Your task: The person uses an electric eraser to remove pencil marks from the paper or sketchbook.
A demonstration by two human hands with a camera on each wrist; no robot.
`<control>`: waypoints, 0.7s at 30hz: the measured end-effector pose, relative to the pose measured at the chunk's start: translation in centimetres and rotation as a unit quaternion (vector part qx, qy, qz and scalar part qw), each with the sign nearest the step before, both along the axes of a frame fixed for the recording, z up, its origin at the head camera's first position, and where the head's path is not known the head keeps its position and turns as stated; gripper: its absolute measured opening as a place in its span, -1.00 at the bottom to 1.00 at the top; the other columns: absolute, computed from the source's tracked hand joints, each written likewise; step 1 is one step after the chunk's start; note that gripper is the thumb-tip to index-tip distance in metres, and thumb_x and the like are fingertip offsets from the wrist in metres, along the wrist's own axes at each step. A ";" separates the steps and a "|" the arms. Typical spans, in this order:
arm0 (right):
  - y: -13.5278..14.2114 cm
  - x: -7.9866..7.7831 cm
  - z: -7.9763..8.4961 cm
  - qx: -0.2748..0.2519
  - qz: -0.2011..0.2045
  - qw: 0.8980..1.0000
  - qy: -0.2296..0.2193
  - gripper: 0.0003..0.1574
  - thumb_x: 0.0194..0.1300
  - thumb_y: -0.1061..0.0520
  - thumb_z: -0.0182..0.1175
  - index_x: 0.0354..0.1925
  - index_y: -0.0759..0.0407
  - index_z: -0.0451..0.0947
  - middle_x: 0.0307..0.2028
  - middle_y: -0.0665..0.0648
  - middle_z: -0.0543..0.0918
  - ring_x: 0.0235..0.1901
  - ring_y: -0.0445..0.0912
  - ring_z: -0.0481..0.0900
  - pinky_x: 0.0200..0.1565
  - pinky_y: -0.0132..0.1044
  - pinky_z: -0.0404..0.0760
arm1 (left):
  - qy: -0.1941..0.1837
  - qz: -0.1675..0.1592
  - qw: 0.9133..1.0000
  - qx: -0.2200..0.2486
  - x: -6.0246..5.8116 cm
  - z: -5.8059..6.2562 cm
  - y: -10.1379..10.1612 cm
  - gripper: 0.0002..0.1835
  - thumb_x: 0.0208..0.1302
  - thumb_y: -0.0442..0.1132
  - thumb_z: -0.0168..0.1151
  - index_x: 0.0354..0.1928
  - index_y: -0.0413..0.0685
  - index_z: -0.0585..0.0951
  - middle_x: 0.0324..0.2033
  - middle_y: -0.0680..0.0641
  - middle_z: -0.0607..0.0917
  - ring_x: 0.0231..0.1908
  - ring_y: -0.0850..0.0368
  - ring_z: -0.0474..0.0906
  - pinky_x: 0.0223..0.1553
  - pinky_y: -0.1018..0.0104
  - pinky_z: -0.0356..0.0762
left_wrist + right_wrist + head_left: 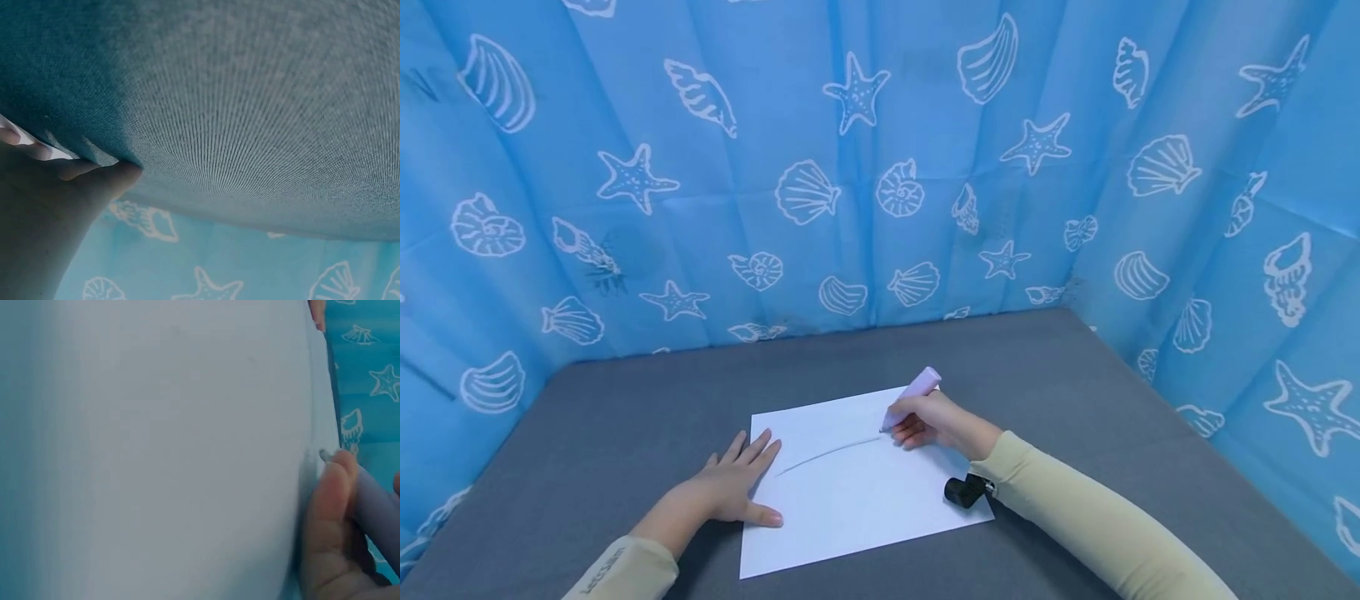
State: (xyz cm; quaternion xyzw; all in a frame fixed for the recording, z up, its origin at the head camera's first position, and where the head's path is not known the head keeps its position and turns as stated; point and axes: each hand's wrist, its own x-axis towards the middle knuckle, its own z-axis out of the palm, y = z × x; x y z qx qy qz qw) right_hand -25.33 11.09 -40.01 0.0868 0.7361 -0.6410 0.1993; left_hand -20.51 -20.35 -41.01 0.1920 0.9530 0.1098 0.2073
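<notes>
A white sheet of paper (857, 517) lies slightly turned on the grey cloth. My right hand (934, 418) grips a lilac marker (919, 385) near its tip, which meets the paper toward the upper right. From that tip a thin dark curved line (827, 454) runs left and down across the sheet. On the paper's left edge rests my left hand (733, 483), fingers spread and thumb on the sheet. In the right wrist view the marker's barrel (377, 515) slants behind my curled fingers (331, 494). The left wrist view shows my left hand (44, 200) against the cloth.
Grey cloth (647, 433) covers the table. A blue curtain (917, 108) with white shells and starfish hangs along the back and right side. A small black wrist camera (962, 492) sits under my right forearm, over the paper.
</notes>
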 end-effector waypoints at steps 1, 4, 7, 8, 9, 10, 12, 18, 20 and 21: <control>-0.1 0.0 -0.1 -0.010 -0.001 1.000 -0.004 -0.68 0.28 0.14 0.22 -0.14 0.39 0.50 -0.53 0.20 0.60 -0.62 -0.12 0.57 -0.48 -0.35 0.62 | 0.000 -0.002 1.000 0.003 0.0 0.1 0.0 0.27 -0.13 0.44 0.36 0.50 -0.14 0.07 0.50 -0.25 -0.07 0.42 -0.46 -0.29 0.21 -0.52 -0.20; -0.2 0.0 -0.3 -0.024 -0.002 1.000 0.000 -0.71 0.25 0.18 0.20 -0.16 0.41 0.51 -0.52 0.21 0.61 -0.62 -0.11 0.59 -0.48 -0.34 0.64 | -0.004 -0.004 1.000 0.005 0.1 0.3 0.1 0.27 -0.12 0.44 0.34 0.51 -0.15 0.06 0.50 -0.26 -0.08 0.42 -0.46 -0.31 0.21 -0.52 -0.21; -0.2 0.1 -0.2 -0.022 0.003 1.000 0.010 -0.73 0.22 0.19 0.18 -0.20 0.41 0.51 -0.54 0.20 0.59 -0.63 -0.11 0.57 -0.49 -0.35 0.62 | -0.004 -0.006 1.000 0.004 0.2 0.4 0.2 0.26 -0.10 0.43 0.35 0.50 -0.15 0.06 0.50 -0.26 -0.08 0.42 -0.46 -0.31 0.21 -0.52 -0.21; -0.2 0.1 -0.2 -0.020 0.006 1.000 0.014 -0.73 0.20 0.20 0.18 -0.21 0.41 0.51 -0.55 0.20 0.59 -0.64 -0.12 0.56 -0.49 -0.35 0.62 | -0.003 -0.005 1.000 0.002 0.2 0.5 0.2 0.26 -0.10 0.43 0.35 0.50 -0.15 0.06 0.50 -0.26 -0.08 0.42 -0.46 -0.31 0.21 -0.52 -0.20; -0.2 0.2 -0.2 -0.019 0.008 1.000 0.016 -0.74 0.19 0.20 0.17 -0.22 0.41 0.51 -0.56 0.20 0.58 -0.64 -0.12 0.55 -0.50 -0.35 0.61 | 0.000 -0.005 1.000 0.005 0.3 0.5 0.3 0.25 -0.10 0.41 0.37 0.50 -0.15 0.08 0.50 -0.26 -0.06 0.42 -0.46 -0.29 0.21 -0.52 -0.19; -0.3 0.2 -0.2 -0.018 0.011 1.000 0.018 -0.74 0.18 0.20 0.16 -0.23 0.41 0.51 -0.56 0.19 0.57 -0.65 -0.12 0.54 -0.50 -0.35 0.60 | 0.002 -0.005 1.000 0.004 0.3 0.6 0.3 0.24 -0.09 0.40 0.37 0.50 -0.15 0.08 0.50 -0.26 -0.06 0.42 -0.47 -0.29 0.21 -0.52 -0.18; -0.3 0.2 -0.2 -0.017 0.013 1.000 0.022 -0.75 0.17 0.20 0.15 -0.25 0.40 0.51 -0.57 0.18 0.56 -0.65 -0.12 0.52 -0.51 -0.36 0.58 | 0.002 -0.004 1.000 0.001 0.4 0.6 0.3 0.23 -0.09 0.40 0.37 0.50 -0.14 0.08 0.50 -0.25 -0.06 0.42 -0.46 -0.28 0.21 -0.51 -0.17; -0.4 0.2 -0.5 -0.006 0.000 0.999 0.034 -0.79 0.14 0.22 0.15 -0.30 0.38 0.48 -0.64 0.14 0.49 -0.69 -0.15 0.42 -0.59 -0.40 0.45 | 0.001 0.001 1.000 0.004 0.0 -0.1 0.0 0.29 -0.16 0.49 0.32 0.50 -0.12 0.08 0.51 -0.23 -0.07 0.43 -0.43 -0.29 0.23 -0.50 -0.19; -0.5 0.2 -0.5 -0.001 -0.006 0.999 0.036 -0.79 0.14 0.22 0.16 -0.30 0.39 0.48 -0.65 0.13 0.48 -0.71 -0.16 0.41 -0.60 -0.41 0.43 | 0.005 0.003 1.000 0.005 -0.3 -0.5 -0.1 0.31 -0.19 0.53 0.30 0.51 -0.11 0.08 0.51 -0.21 -0.06 0.43 -0.42 -0.29 0.23 -0.50 -0.19; -0.5 0.3 -0.5 0.003 -0.010 0.999 0.037 -0.79 0.14 0.22 0.17 -0.30 0.38 0.48 -0.65 0.13 0.48 -0.71 -0.16 0.40 -0.60 -0.41 0.43 | 0.008 0.003 1.000 0.009 -0.3 -0.6 -0.2 0.31 -0.20 0.52 0.31 0.50 -0.11 0.09 0.51 -0.21 -0.05 0.43 -0.42 -0.28 0.22 -0.51 -0.19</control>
